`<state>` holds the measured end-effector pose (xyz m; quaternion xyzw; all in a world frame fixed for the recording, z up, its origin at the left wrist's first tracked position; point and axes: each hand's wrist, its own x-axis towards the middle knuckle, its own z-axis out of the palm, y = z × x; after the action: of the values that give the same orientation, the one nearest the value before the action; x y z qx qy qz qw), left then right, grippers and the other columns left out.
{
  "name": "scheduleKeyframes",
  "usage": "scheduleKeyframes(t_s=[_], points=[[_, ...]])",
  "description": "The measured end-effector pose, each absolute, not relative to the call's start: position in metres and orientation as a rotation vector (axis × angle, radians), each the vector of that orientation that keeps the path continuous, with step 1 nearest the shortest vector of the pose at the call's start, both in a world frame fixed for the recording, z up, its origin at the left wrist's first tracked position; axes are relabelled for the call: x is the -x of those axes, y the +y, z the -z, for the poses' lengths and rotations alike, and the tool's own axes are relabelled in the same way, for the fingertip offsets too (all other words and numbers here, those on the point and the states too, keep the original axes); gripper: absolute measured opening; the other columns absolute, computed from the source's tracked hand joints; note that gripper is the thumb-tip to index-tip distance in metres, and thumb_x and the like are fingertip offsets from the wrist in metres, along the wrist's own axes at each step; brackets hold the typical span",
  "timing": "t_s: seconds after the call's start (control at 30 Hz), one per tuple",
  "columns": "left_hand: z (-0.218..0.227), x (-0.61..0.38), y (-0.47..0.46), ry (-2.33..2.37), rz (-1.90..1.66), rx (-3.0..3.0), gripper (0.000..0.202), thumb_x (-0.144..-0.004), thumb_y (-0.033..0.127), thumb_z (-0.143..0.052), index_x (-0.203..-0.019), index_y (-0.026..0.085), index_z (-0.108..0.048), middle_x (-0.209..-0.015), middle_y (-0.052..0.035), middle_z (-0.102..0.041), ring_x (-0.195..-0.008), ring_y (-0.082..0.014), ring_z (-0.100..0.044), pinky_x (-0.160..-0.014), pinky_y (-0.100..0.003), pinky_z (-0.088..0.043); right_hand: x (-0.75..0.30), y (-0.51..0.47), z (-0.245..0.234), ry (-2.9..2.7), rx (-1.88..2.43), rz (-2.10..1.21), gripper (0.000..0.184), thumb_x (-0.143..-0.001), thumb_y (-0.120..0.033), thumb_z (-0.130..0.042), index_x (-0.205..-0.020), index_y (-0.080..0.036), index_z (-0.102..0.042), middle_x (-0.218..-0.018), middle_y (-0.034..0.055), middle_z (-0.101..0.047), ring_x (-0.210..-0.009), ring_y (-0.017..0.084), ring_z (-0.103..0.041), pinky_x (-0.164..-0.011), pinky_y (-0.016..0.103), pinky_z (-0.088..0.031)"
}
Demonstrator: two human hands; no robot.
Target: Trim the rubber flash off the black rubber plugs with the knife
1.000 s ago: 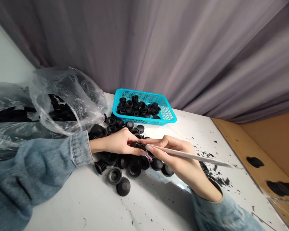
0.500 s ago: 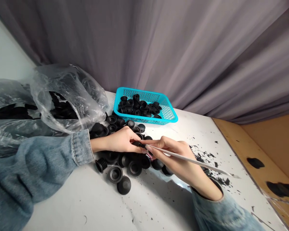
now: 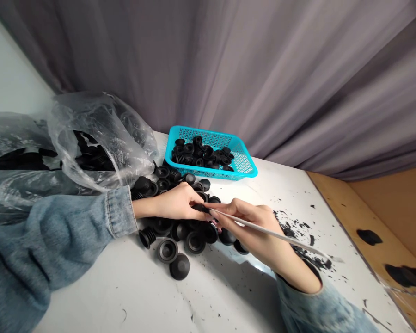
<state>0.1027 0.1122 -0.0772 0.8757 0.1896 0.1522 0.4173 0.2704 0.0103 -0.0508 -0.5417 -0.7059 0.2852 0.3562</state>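
My left hand (image 3: 180, 202) is closed, with a black rubber plug (image 3: 201, 207) pinched in its fingers. From the right, my right hand (image 3: 251, 222) grips a slim pale stick-like tool (image 3: 280, 236) like a pen. One end of this tool meets the plug at my fingertips; the other sticks out past my right wrist. What kind of tip touches the plug is hidden by the fingers. Under and around both hands lies a pile of ribbed black rubber plugs (image 3: 167, 250). A single domed plug (image 3: 179, 267) lies at the pile's front edge.
Behind the pile stands a turquoise plastic basket (image 3: 251, 172) with several black plugs inside. A clear plastic bag (image 3: 125, 138) holding black pieces slumps at the left. Black rubber scraps (image 3: 301, 226) litter the white table (image 3: 142, 296) on the right, near a wooden board (image 3: 346, 210).
Both hands keep nearly the same place and hold. The tool's free end has shifted slightly and the view has moved a little.
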Motion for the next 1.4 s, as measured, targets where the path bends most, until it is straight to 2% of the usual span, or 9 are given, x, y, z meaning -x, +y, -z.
scheduleKeyframes(t_s=[0.3,0.37,0.47,0.6,0.97,1.23,1.4], points=[[0.080,-0.103,0.112,0.499,-0.371,-2.195,0.045,-0.073,0.040,-0.060,-0.043,0.011,-0.045,-0.047,0.0064,-0.022,-0.046,-0.0049,-0.023,-0.042,-0.018,-0.019,-0.260,0.005,0.062,-1.958,1.329,-0.333,0.017,-0.086,-0.019,-0.048,-0.077,-0.018,-0.062,-0.083,0.0074,-0.074,-0.045,0.011,-0.059,-0.043,0.023,-0.046],[0.079,-0.103,0.112,0.496,-0.371,-2.189,0.044,-0.073,0.040,-0.059,-0.044,0.010,-0.049,-0.048,0.0062,-0.022,-0.046,-0.0050,-0.023,-0.042,-0.018,-0.019,-0.261,0.005,0.062,-1.925,1.327,-0.367,0.016,-0.085,-0.019,-0.050,-0.074,-0.019,-0.061,-0.084,0.0064,-0.074,-0.046,0.011,-0.060,-0.044,0.023,-0.047],[0.077,-0.103,0.111,0.491,-0.365,-2.173,0.043,-0.074,0.041,-0.059,-0.047,0.009,-0.054,-0.048,0.0061,-0.023,-0.046,-0.0049,-0.023,-0.042,-0.018,-0.019,-0.265,0.008,0.058,-1.811,1.353,-0.589,0.022,-0.085,-0.023,-0.053,-0.063,-0.020,-0.053,-0.089,0.0051,-0.074,-0.054,0.012,-0.064,-0.048,0.022,-0.049],[0.076,-0.102,0.111,0.467,-0.371,-2.170,0.041,-0.074,0.038,-0.061,-0.046,0.009,-0.053,-0.048,0.0064,-0.024,-0.046,-0.0045,-0.023,-0.041,-0.017,-0.018,-0.270,0.010,0.051,-1.757,1.376,-0.732,0.025,-0.083,-0.026,-0.056,-0.060,-0.020,-0.050,-0.091,0.0055,-0.074,-0.063,0.015,-0.068,-0.049,0.023,-0.049],[0.077,-0.103,0.112,0.435,-0.398,-2.182,0.047,-0.074,0.038,-0.060,-0.042,0.012,-0.040,-0.045,0.0071,-0.022,-0.044,-0.0039,-0.021,-0.041,-0.018,-0.018,-0.269,0.011,0.047,-1.807,1.417,-0.699,0.026,-0.083,-0.029,-0.057,-0.058,-0.021,-0.051,-0.089,0.0040,-0.074,-0.058,0.014,-0.066,-0.048,0.024,-0.050],[0.077,-0.102,0.110,0.460,-0.376,-2.186,0.046,-0.075,0.040,-0.059,-0.043,0.012,-0.040,-0.047,0.0069,-0.022,-0.045,-0.0043,-0.022,-0.042,-0.018,-0.019,-0.267,0.010,0.051,-1.828,1.384,-0.668,0.021,-0.083,-0.023,-0.056,-0.062,-0.020,-0.056,-0.088,0.0039,-0.074,-0.058,0.013,-0.066,-0.050,0.023,-0.049],[0.076,-0.102,0.110,0.466,-0.380,-2.198,0.046,-0.075,0.040,-0.058,-0.043,0.012,-0.040,-0.047,0.0067,-0.021,-0.046,-0.0045,-0.021,-0.041,-0.018,-0.018,-0.265,0.008,0.053,-1.788,1.396,-0.658,0.024,-0.083,-0.023,-0.055,-0.059,-0.020,-0.053,-0.087,0.0050,-0.074,-0.062,0.014,-0.068,-0.051,0.023,-0.049]])
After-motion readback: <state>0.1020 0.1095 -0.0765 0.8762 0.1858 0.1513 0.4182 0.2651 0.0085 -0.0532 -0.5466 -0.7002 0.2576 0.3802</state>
